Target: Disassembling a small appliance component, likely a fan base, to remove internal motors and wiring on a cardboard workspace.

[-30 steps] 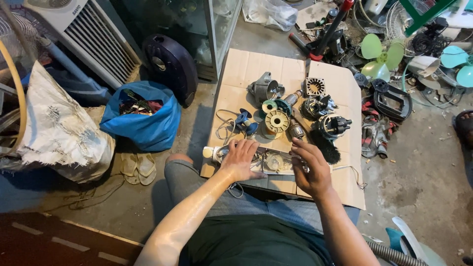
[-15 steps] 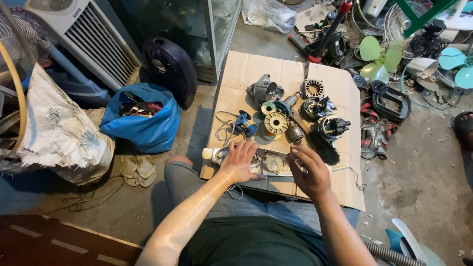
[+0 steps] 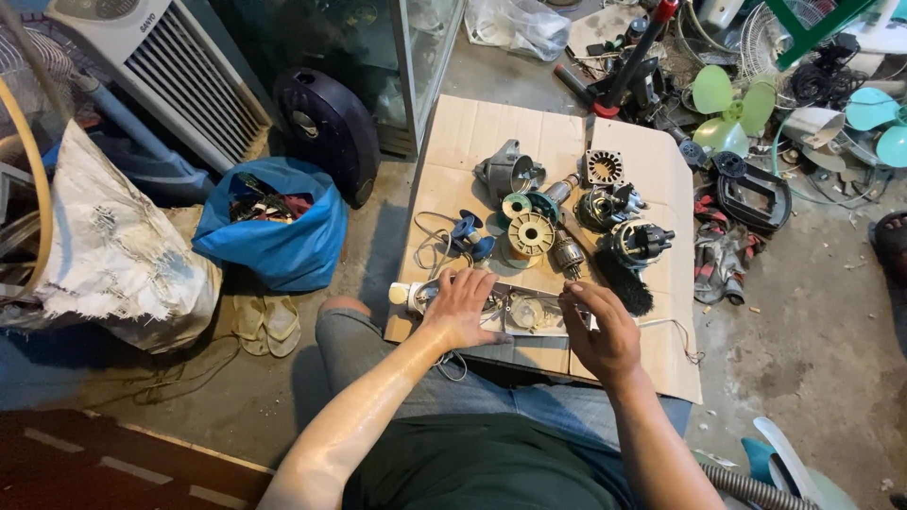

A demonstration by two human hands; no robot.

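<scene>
Flattened cardboard covers a concrete floor, and a person sits at its near edge with both hands over it. Their left hand lies flat, fingers spread wide, pressing on a small appliance housing with a white cap at its left end. Their right hand sits just right of that housing, fingers curled in narrowly over its end; whether they pinch anything, I cannot tell. Just beyond the hands lie a cream spool, a motor core and a black brush. Well left of the left hand sits a blue bag.
</scene>
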